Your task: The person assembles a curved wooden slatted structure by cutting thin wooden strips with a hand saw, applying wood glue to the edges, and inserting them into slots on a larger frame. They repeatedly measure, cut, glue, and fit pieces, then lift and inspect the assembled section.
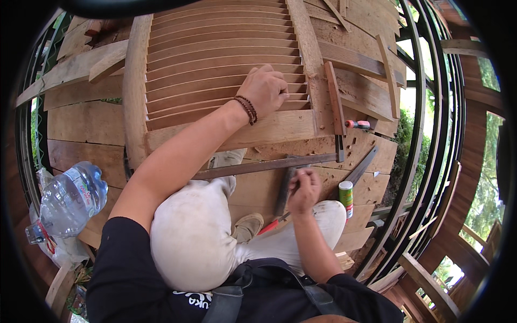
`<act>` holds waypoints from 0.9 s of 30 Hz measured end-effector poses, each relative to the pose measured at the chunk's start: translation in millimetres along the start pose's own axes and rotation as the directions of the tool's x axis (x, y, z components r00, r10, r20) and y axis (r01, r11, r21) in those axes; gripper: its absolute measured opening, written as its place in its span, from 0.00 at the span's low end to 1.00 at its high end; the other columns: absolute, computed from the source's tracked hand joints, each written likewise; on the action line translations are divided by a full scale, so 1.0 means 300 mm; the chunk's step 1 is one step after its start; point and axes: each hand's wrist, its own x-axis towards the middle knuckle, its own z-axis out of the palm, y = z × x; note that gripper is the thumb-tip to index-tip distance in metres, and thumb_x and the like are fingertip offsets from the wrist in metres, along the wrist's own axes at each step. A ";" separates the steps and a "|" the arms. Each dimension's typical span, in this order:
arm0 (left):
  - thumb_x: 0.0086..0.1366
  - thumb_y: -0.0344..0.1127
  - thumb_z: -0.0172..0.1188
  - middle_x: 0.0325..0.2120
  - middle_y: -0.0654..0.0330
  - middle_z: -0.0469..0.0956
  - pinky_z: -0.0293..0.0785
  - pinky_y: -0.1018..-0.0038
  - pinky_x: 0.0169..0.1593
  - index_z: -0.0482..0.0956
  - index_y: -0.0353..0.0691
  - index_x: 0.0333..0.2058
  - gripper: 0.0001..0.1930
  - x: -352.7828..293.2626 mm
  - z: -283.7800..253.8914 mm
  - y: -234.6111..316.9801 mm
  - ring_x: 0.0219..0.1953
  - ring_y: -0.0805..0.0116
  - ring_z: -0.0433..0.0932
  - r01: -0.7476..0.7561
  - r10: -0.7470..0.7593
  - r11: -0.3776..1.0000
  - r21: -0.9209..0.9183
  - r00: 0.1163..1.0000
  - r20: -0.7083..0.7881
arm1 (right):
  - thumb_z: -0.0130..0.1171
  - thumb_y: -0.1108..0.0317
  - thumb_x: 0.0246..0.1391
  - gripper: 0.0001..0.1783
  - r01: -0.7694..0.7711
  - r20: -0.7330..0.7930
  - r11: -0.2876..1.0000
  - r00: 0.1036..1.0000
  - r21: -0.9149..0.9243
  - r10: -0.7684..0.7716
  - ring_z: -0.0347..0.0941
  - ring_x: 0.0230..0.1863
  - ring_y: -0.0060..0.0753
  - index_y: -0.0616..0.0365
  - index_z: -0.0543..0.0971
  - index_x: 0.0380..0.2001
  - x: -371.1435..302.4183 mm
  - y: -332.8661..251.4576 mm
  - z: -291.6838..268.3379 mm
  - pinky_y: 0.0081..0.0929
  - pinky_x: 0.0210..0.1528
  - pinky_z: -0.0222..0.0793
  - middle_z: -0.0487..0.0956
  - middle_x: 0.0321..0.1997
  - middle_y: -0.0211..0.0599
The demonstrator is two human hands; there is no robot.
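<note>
A wooden louvered panel (223,59) with many thin slats lies in front of me. My left hand (264,91) is curled closed above its slats near the right side; whatever its fingers may hold is hidden. My right hand (305,191) is closed in a pinch near my right knee, and I cannot make out anything in it. Beside that hand stands a dark, long block (284,191). Along the panel's near edge runs a long metal clamp bar (269,164), with a reddish wood strip (334,98) near its right end.
On the plank floor (86,124) at right are a handsaw (363,164), a red-and-black screwdriver handle (358,125) and a green-and-white can (346,199). A red-handled tool (269,226) lies by my shoe. At left is a large clear plastic bottle (72,199). Loose boards (358,62) lie beyond the panel's right side.
</note>
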 end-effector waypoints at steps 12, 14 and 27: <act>0.59 0.36 0.67 0.32 0.64 0.81 0.70 0.62 0.54 0.86 0.43 0.28 0.05 -0.010 0.013 0.001 0.44 0.59 0.75 -0.016 0.022 0.998 0.065 0.996 -0.084 | 0.55 0.64 0.67 0.10 -0.510 0.584 0.617 0.806 0.599 0.099 0.74 0.41 0.29 0.54 0.77 0.47 0.477 0.243 0.260 0.31 0.45 0.73 0.78 0.40 0.33; 0.59 0.36 0.67 0.33 0.64 0.82 0.71 0.63 0.55 0.87 0.44 0.28 0.05 -0.010 0.020 0.001 0.44 0.60 0.75 -0.020 0.030 0.997 0.070 0.990 -0.139 | 0.55 0.64 0.67 0.10 -0.488 0.577 0.639 0.812 0.594 0.083 0.75 0.41 0.30 0.54 0.77 0.47 0.530 0.237 0.285 0.31 0.45 0.73 0.78 0.40 0.33; 0.59 0.35 0.67 0.32 0.64 0.83 0.74 0.66 0.53 0.88 0.42 0.28 0.05 -0.004 0.002 0.016 0.43 0.61 0.75 -0.025 0.029 0.998 0.051 0.997 -0.075 | 0.57 0.64 0.64 0.11 -0.468 0.551 0.681 0.827 0.564 0.112 0.76 0.44 0.34 0.53 0.78 0.48 0.550 0.259 0.322 0.33 0.48 0.73 0.79 0.41 0.36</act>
